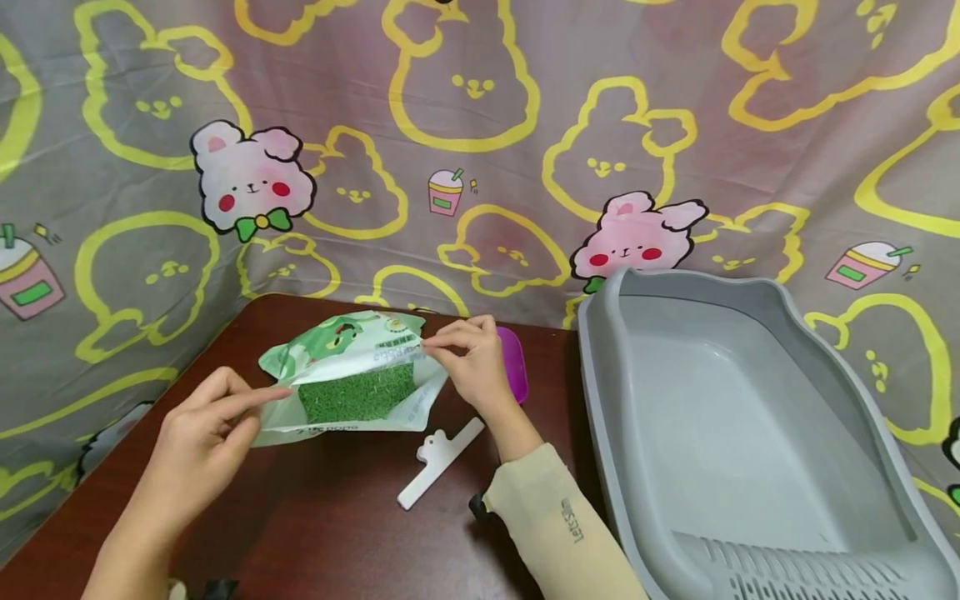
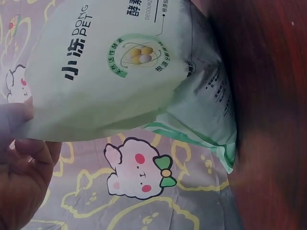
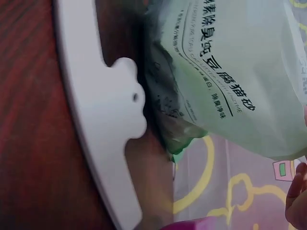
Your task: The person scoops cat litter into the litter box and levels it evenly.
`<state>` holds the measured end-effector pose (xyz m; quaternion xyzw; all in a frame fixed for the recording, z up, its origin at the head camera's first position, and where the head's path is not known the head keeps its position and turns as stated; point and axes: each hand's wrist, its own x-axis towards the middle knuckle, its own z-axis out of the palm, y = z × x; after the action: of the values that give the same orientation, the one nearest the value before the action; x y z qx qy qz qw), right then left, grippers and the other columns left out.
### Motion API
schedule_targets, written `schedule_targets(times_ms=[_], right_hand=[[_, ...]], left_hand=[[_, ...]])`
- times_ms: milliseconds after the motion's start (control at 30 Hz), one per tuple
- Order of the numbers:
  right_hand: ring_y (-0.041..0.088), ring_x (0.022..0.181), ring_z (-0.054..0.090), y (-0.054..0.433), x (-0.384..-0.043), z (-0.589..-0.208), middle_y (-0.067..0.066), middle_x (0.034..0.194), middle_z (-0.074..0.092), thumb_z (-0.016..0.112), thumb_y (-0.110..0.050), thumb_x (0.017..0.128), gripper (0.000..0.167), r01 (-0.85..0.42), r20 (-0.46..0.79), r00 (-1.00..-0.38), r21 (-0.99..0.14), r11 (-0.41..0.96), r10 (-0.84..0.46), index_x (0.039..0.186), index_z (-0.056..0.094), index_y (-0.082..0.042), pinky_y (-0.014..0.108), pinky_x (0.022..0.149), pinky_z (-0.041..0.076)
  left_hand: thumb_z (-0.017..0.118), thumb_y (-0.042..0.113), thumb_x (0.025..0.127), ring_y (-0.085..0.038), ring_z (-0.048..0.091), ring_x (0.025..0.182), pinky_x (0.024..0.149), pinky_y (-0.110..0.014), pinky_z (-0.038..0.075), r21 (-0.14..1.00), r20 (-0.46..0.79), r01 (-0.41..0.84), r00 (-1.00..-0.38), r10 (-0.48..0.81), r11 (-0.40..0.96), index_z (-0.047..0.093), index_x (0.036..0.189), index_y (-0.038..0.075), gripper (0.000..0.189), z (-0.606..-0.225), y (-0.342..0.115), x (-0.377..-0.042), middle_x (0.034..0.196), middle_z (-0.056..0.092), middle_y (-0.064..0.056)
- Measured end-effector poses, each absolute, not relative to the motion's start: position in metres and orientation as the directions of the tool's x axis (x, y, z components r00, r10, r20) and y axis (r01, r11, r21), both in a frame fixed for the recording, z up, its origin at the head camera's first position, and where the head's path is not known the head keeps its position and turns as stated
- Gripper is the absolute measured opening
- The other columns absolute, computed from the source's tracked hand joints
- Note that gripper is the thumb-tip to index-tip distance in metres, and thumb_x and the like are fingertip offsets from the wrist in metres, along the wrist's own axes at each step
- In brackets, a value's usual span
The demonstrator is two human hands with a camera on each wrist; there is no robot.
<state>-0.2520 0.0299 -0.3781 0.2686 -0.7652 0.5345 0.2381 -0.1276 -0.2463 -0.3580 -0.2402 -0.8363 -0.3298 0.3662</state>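
Bunny cloth [image 1: 480,175] is hung behind the worktop [image 1: 352,508]; near its far left corner, a bag [image 1: 360,348] is pinched at the rim by both hands [image 1: 206,425] [image 1: 474,358], likely so its mouth is kept wide

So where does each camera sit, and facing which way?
Head: on the head, looking forward and down at the open bag, white clip and grey tray; left hand and right hand show.
Left wrist: worn there, facing the bag's printed side; left hand shows.
Right wrist: worn there, facing white clip and bag; right hand shows.
Both wrist views share the bag and patterned cloth.
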Motion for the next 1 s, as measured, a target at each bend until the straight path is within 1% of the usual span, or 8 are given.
schedule_targets(times_ms=[100,233,367,567,600,700,833,1000], right_hand=[[0.025,0.092,0.044,0.03,-0.253,-0.375,0.011,0.086,0.073,0.08,-0.006,0.08,0.005,-0.657,0.649,-0.748,-0.691,0.302,-0.142,0.085,0.08,-0.003,0.03,0.084,0.033],[0.021,0.094,0.044,0.031,-0.252,-0.377,0.011,0.087,0.071,0.079,-0.006,0.082,0.006,-0.621,0.611,-0.779,-0.723,0.303,-0.139,0.087,0.08,-0.005,0.03,0.083,0.033],[0.022,0.098,0.047,0.034,-0.25,-0.38,0.01,0.092,0.07,0.075,-0.004,0.085,0.003,-0.631,0.606,-0.775,-0.731,0.261,-0.177,0.088,0.077,-0.003,0.028,0.084,0.035],[0.022,0.105,0.042,0.038,-0.244,-0.383,0.011,0.105,0.066,0.062,0.007,0.086,0.016,-0.657,0.6,-0.751,-0.718,0.229,-0.275,0.078,0.071,-0.004,0.021,0.073,0.041],[0.024,0.107,0.041,0.039,-0.243,-0.383,0.011,0.108,0.066,0.061,0.008,0.085,0.018,-0.664,0.596,-0.744,-0.708,0.24,-0.301,0.08,0.072,-0.005,0.023,0.077,0.041],[0.028,0.113,0.04,0.043,-0.241,-0.383,0.011,0.117,0.065,0.062,0.007,0.085,0.022,-0.681,0.577,-0.729,-0.667,0.301,-0.37,0.091,0.078,-0.008,0.032,0.087,0.038],[0.03,0.115,0.041,0.048,-0.236,-0.38,0.008,0.128,0.062,0.065,0.004,0.086,0.031,-0.677,0.519,-0.734,-0.615,0.404,-0.438,0.109,0.078,-0.013,0.038,0.09,0.038],[0.027,0.113,0.044,0.051,-0.23,-0.376,0.004,0.134,0.061,0.064,-0.001,0.089,0.033,-0.654,0.443,-0.755,-0.557,0.512,-0.483,0.116,0.075,-0.015,0.035,0.084,0.041]], left_hand=[[0.054,-0.025,0.074,0.007,0.031,0.061,0.051,-0.01,0.029,0.371,0.741,0.632,-0.643,0.193,0.681,0.077,0.091,0.007,0.044,-0.356,-0.248,-0.127,0.085,0.047,0.01],[0.055,-0.023,0.076,0.009,0.029,0.056,0.052,-0.01,0.029,0.359,0.684,0.609,-0.687,0.244,0.707,0.075,0.088,0.016,0.046,-0.355,-0.249,-0.125,0.096,0.057,0.005],[0.055,-0.021,0.075,0.011,0.026,0.054,0.051,-0.01,0.027,0.34,0.656,0.59,-0.707,0.265,0.733,0.076,0.09,0.016,0.045,-0.356,-0.251,-0.124,0.101,0.069,-0.004],[0.058,-0.022,0.071,0.011,0.043,0.076,0.053,-0.01,0.028,0.314,0.682,0.575,-0.69,0.243,0.756,0.078,0.095,0.012,0.046,-0.355,-0.25,-0.12,0.101,0.073,-0.01],[0.058,-0.022,0.07,0.012,0.045,0.079,0.053,-0.009,0.029,0.317,0.683,0.567,-0.692,0.232,0.76,0.078,0.095,0.012,0.046,-0.354,-0.249,-0.119,0.1,0.073,-0.01],[0.058,-0.022,0.069,0.016,0.038,0.066,0.048,-0.01,0.027,0.337,0.678,0.54,-0.707,0.199,0.771,0.079,0.095,0.011,0.047,-0.35,-0.246,-0.116,0.096,0.075,-0.01],[0.059,-0.021,0.069,0.015,0.022,0.052,0.044,-0.012,0.025,0.36,0.657,0.501,-0.735,0.167,0.787,0.08,0.095,0.011,0.046,-0.346,-0.243,-0.116,0.092,0.076,-0.009],[0.059,-0.021,0.07,0.014,0.03,0.056,0.044,-0.011,0.025,0.364,0.705,0.494,-0.7,0.113,0.79,0.08,0.097,0.008,0.045,-0.348,-0.241,-0.116,0.093,0.077,-0.009]])
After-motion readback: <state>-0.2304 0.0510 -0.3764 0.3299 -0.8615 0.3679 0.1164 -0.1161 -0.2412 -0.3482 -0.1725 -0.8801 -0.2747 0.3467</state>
